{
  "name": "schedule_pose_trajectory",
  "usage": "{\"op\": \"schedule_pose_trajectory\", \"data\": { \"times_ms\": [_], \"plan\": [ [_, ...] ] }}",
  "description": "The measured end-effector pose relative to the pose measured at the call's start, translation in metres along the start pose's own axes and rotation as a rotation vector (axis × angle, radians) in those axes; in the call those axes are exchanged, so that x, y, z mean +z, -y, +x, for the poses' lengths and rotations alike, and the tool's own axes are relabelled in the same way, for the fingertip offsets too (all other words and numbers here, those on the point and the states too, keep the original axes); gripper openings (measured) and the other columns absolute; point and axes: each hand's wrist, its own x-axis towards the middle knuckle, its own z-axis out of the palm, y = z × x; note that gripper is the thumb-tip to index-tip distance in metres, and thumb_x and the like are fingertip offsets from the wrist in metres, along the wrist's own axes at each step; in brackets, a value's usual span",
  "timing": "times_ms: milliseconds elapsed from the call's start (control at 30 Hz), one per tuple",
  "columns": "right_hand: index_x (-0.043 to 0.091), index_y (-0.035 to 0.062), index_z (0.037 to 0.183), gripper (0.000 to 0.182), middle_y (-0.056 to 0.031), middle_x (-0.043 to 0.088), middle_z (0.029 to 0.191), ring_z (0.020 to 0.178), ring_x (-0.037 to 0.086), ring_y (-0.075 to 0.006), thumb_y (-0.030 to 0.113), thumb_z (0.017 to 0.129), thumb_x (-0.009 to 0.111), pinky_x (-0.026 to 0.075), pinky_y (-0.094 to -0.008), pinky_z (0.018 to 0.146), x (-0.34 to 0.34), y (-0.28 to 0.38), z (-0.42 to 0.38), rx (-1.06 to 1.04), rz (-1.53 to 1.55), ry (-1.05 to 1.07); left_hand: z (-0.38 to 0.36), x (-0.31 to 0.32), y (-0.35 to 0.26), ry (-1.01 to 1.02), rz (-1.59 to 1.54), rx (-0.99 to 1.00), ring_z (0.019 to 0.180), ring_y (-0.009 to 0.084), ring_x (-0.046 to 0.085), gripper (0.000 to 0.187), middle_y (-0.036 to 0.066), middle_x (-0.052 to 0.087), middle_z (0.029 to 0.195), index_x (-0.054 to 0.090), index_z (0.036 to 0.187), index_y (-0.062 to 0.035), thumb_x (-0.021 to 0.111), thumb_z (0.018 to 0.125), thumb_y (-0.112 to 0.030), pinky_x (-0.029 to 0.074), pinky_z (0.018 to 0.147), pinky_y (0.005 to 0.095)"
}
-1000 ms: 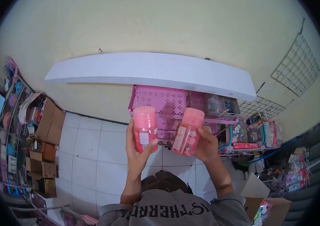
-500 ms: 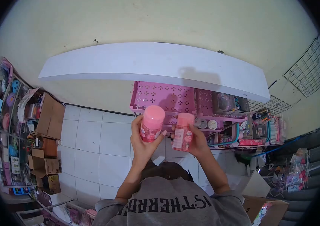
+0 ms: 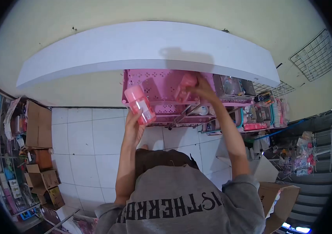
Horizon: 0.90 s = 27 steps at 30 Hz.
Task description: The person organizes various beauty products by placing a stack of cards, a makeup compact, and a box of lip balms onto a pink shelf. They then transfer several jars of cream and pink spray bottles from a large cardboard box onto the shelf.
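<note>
My left hand is closed round the lower part of a pink bottle with a pale pink lid and a printed label. It is tilted in front of the pink basket's near left corner. My right hand grips a second pink bottle by its upper part, inside the outline of the pink perforated basket. That bottle leans, its lid towards the white shelf. The basket forms the top tier of a rack, and the shelf overhangs its far side.
A long white wall shelf juts out above the basket. On the right sit a grey bin of small goods and more filled baskets. Cardboard boxes and a stocked display rack line the left. An open carton stands at lower right.
My right hand has carried its bottle forward from in front of my body to over the basket. My left hand has shifted left and forward with its bottle, now tilted. The camera view has shifted too.
</note>
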Motion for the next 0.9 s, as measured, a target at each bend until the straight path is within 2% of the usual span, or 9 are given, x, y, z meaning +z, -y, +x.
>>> {"op": "schedule_pose_trajectory", "data": {
  "times_ms": [67, 167, 233, 533, 633, 733, 833, 867, 900],
  "plan": [
    [0.039, 0.0003, 0.112, 0.064, -0.0119, 0.049, 0.104, 0.090, 0.048, -0.0204, 0.021, 0.059, 0.067, 0.040, -0.0276, 0.076, -0.018, 0.022, 0.015, 0.088, -0.114, 0.098, 0.005, 0.000, 0.002, -0.045, 0.149, 0.048, 0.093, 0.0190, 0.050, 0.041, 0.011, 0.045, 0.103, 0.030, 0.114, 0.0005, 0.047, 0.079, -0.009, 0.046, 0.076, 0.0335],
    [0.043, 0.0048, 0.111, 0.062, -0.0098, 0.049, 0.106, 0.092, 0.049, -0.0228, 0.025, 0.058, 0.068, 0.039, -0.0305, 0.080, -0.025, -0.038, 0.058, 0.016, -0.042, 0.282, 0.003, 0.001, 0.003, -0.060, 0.250, 0.109, 0.097, 0.0177, 0.047, 0.044, 0.011, 0.045, 0.104, 0.030, 0.115, 0.0012, 0.050, 0.077, -0.009, 0.040, 0.081, 0.0305],
    [0.048, 0.0087, 0.105, 0.052, -0.0092, 0.051, 0.104, 0.095, 0.048, -0.0245, 0.028, 0.060, 0.066, 0.038, -0.0338, 0.082, -0.036, -0.015, 0.064, -0.088, -0.614, 0.066, 0.002, 0.001, 0.003, -0.055, 0.324, 0.137, 0.097, 0.0164, 0.046, 0.049, 0.011, 0.046, 0.104, 0.030, 0.116, 0.0013, 0.055, 0.074, -0.008, 0.037, 0.082, 0.0273],
    [0.051, 0.0091, 0.101, 0.043, -0.0114, 0.053, 0.101, 0.096, 0.047, -0.0270, 0.032, 0.066, 0.060, 0.037, -0.0365, 0.083, -0.017, -0.054, 0.084, -0.364, -0.629, -0.148, 0.000, -0.002, 0.021, -0.113, 0.441, 0.221, 0.090, 0.0159, 0.050, 0.051, 0.010, 0.050, 0.097, 0.036, 0.107, -0.0025, 0.065, 0.065, -0.006, 0.040, 0.077, 0.0284],
    [0.052, 0.0082, 0.099, 0.040, -0.0131, 0.054, 0.097, 0.095, 0.047, -0.0273, 0.036, 0.071, 0.052, 0.037, -0.0366, 0.083, -0.014, -0.030, 0.080, -0.185, -0.742, -0.058, 0.000, 0.001, 0.030, -0.116, 0.526, 0.247, 0.089, 0.0161, 0.050, 0.051, 0.010, 0.050, 0.096, 0.036, 0.104, -0.0042, 0.067, 0.063, -0.005, 0.040, 0.077, 0.0285],
    [0.052, 0.0072, 0.100, 0.044, -0.0135, 0.053, 0.098, 0.092, 0.048, -0.0305, 0.041, 0.073, 0.048, 0.037, -0.0388, 0.082, -0.014, -0.032, 0.082, -0.183, -0.821, -0.023, 0.004, 0.005, 0.041, -0.111, 0.593, 0.198, 0.087, 0.0166, 0.051, 0.054, 0.010, 0.051, 0.093, 0.036, 0.103, -0.0047, 0.069, 0.060, -0.007, 0.042, 0.074, 0.0283],
    [0.052, 0.0051, 0.099, 0.043, -0.0141, 0.055, 0.091, 0.086, 0.052, -0.0284, 0.039, 0.072, 0.052, 0.040, -0.0369, 0.077, -0.009, -0.026, 0.056, -0.228, -0.506, -0.160, 0.017, 0.008, 0.058, -0.106, 0.781, 0.401, 0.081, 0.0173, 0.053, 0.058, 0.011, 0.053, 0.089, 0.036, 0.103, -0.0038, 0.072, 0.057, -0.010, 0.044, 0.070, 0.0278],
    [0.052, 0.0051, 0.099, 0.043, -0.0141, 0.055, 0.091, 0.086, 0.052, -0.0284, 0.039, 0.072, 0.052, 0.040, -0.0369, 0.077, -0.009, -0.019, 0.044, -0.232, -0.509, -0.165, 0.025, 0.010, 0.063, -0.103, 0.779, 0.407, 0.081, 0.0173, 0.053, 0.058, 0.011, 0.053, 0.089, 0.036, 0.103, -0.0038, 0.072, 0.057, -0.010, 0.044, 0.070, 0.0278],
    [0.051, 0.0038, 0.099, 0.044, -0.0140, 0.055, 0.089, 0.084, 0.053, -0.0262, 0.037, 0.070, 0.056, 0.041, -0.0349, 0.075, -0.011, 0.000, 0.026, -0.204, -0.264, -0.056, 0.033, 0.013, 0.067, -0.091, 0.898, 0.475, 0.079, 0.0177, 0.054, 0.059, 0.012, 0.054, 0.087, 0.036, 0.103, -0.0031, 0.072, 0.056, -0.011, 0.044, 0.068, 0.0278]
  ]
}}
